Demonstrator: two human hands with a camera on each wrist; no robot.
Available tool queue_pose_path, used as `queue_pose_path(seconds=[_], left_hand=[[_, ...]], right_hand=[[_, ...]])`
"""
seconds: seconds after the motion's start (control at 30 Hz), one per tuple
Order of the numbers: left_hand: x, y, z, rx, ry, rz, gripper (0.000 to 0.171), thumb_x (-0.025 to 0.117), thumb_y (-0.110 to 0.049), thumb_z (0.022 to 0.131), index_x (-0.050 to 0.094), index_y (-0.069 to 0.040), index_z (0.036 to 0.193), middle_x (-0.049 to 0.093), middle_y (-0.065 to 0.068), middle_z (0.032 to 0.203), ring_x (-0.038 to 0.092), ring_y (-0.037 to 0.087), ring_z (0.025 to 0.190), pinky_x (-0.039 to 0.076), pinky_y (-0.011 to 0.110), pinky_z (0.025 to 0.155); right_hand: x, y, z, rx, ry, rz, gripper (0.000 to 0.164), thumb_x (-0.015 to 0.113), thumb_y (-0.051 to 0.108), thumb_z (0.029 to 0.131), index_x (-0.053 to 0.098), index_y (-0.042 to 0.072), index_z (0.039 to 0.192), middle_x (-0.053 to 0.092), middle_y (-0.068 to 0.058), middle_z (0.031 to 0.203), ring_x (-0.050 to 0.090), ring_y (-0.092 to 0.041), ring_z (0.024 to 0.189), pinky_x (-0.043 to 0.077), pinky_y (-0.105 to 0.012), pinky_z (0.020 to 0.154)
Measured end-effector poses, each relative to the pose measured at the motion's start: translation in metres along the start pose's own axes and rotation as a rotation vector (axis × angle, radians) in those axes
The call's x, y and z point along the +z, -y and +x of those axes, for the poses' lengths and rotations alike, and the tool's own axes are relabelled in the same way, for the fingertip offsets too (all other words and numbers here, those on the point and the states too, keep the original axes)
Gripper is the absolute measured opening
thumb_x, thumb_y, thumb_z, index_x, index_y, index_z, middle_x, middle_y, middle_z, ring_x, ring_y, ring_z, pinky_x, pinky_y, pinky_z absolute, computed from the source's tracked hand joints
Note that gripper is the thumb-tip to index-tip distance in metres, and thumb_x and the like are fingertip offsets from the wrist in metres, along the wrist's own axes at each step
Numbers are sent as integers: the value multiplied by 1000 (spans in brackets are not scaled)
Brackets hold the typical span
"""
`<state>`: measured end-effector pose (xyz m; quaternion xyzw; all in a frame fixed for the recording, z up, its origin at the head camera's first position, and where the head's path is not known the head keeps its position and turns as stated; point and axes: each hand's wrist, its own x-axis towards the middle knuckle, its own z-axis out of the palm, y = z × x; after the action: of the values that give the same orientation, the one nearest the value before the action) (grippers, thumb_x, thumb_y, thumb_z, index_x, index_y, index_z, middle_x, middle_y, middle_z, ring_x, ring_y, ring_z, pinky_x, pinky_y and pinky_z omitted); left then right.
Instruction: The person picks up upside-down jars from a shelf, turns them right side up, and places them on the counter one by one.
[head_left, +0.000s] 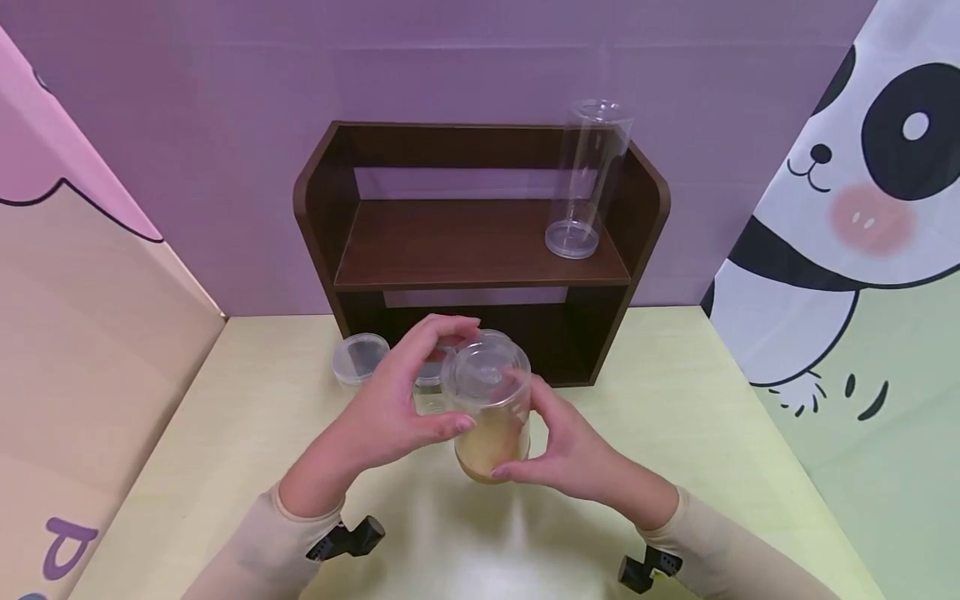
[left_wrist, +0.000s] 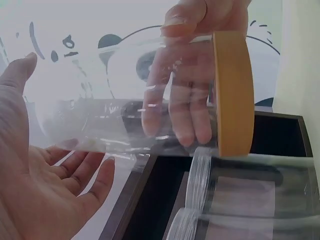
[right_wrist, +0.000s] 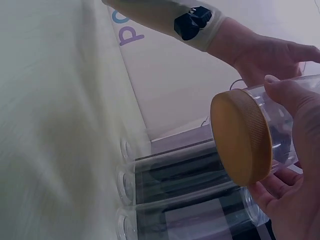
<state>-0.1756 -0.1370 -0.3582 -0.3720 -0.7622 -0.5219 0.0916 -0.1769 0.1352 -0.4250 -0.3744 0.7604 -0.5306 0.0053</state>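
A clear plastic jar [head_left: 487, 392] with an orange-yellow screw lid [right_wrist: 240, 137] is in the air above the table, lid end down. My right hand [head_left: 573, 446] grips it near the lid, thumb on one side and fingers on the other. Around the jar's upper, closed end is my left hand [head_left: 390, 408], its thumb and fingers spread. In the left wrist view a gap shows between that thumb and the jar; whether the left fingertips touch it, I cannot tell. Another clear jar [head_left: 362, 358] stands left of my left hand, and one more [head_left: 431, 379] is partly hidden behind it.
A dark brown two-tier shelf [head_left: 480, 287] stands at the back of the pale table [head_left: 247, 433]. On its upper board, at the right, is a tall clear cylinder [head_left: 588, 179]. Printed panels with a panda [head_left: 877, 158] and other shapes rise along the sides.
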Motion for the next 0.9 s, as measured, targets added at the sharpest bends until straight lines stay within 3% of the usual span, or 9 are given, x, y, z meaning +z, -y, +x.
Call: queue_pose_path(seconds=[0.1,0.43,0.7,0.9], left_hand=[[4,-3,2,-26,16,19,91,98,-23,82,51,-22,161,59,-5,151,55,18,141,50,44,115],[4,-5,3,-38,22,54,84,101,-25,81,60,-17,154,61,-8,147,57,15,136,51,42,116],[-14,2,-8,-10,35,115,86,100,-25,81,58,-17,156,58,-7,148,58,16,130,54,36,108],[-25,11,-24,-78,74,159,90,100,-22,81,55,-21,158,59,-5,144,57,15,130,56,36,105]], right_hand=[[2,0,0,-15,8,-4,100,102,16,81,46,20,163,61,0,153,57,-25,143,47,-48,122],[4,-2,1,-35,17,-40,97,103,17,81,48,21,161,63,2,148,60,-23,137,49,-46,119],[-13,2,-1,-74,18,-93,93,101,14,81,52,15,160,62,-1,145,61,-23,132,52,-39,115],[-37,6,3,-93,20,-93,84,101,9,81,60,12,154,63,-5,147,61,-30,132,56,-29,108]])
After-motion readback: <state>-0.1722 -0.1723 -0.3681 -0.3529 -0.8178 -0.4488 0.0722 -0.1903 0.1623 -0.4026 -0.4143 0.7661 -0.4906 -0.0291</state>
